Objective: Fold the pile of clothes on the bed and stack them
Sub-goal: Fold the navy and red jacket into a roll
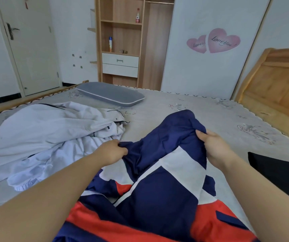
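Observation:
A navy, white and red jacket [159, 189] lies crumpled on the bed in front of me, its far end lifted. My left hand [111, 151] grips its navy fabric at the left edge. My right hand [211, 145] grips the raised navy fold on the right. A loose heap of white and pale grey clothes [49, 137] lies to the left on the bed [201, 109].
A grey pillow [110, 94] lies at the far side of the bed. A black item [279, 175] lies at the right edge. A wooden headboard [278, 84] leans at the right, with a wardrobe shelf unit [122, 41] and a door [28, 46] behind.

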